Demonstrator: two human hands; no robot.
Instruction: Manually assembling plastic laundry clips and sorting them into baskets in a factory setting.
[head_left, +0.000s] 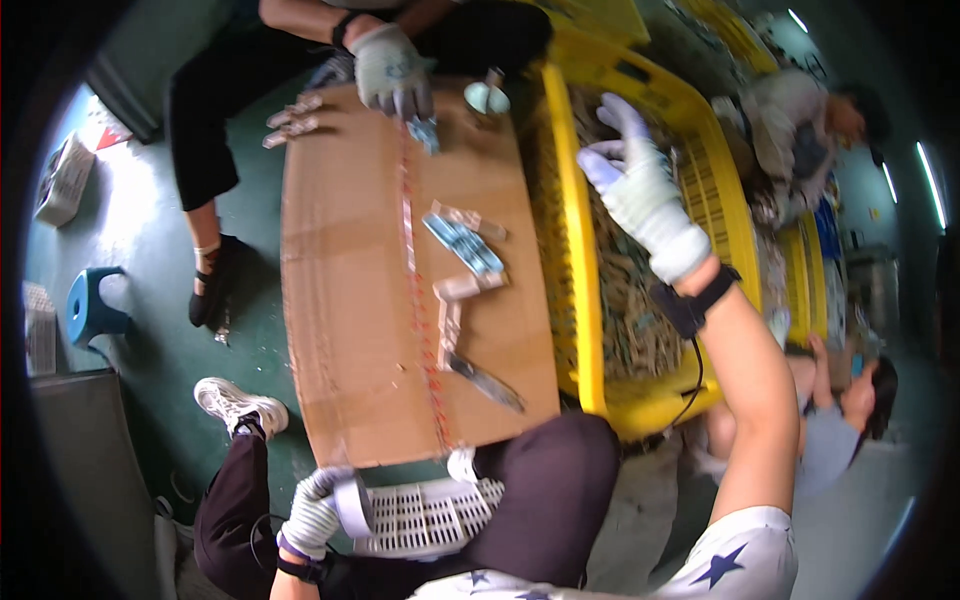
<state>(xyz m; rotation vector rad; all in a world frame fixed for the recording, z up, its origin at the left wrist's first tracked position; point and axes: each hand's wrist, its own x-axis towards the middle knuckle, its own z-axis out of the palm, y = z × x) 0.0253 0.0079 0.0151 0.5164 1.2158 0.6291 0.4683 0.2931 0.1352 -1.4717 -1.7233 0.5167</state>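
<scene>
My left hand [308, 518], in a white knit glove, is closed on a pale roll of tape [352, 506] just below the cardboard's near edge. My right hand [640, 195], gloved with lilac fingertips, reaches over a yellow crate [592, 290]; its fingers are spread and nothing shows in them. Inside the crate lie many small brown strip-like pieces [635, 325]. On the cardboard [350, 250] lie a light blue bundle [462, 243], several light brown pieces [470, 287] and a dark, narrow, blade-like tool [486, 384].
Across the cardboard, a co-worker's gloved hand [392, 75] touches a small blue piece [424, 135]. A white slotted basket [425, 515] sits beside my legs. A blue stool [97, 305] stands on the green floor at left. Other people [790, 140] sit beyond the crate.
</scene>
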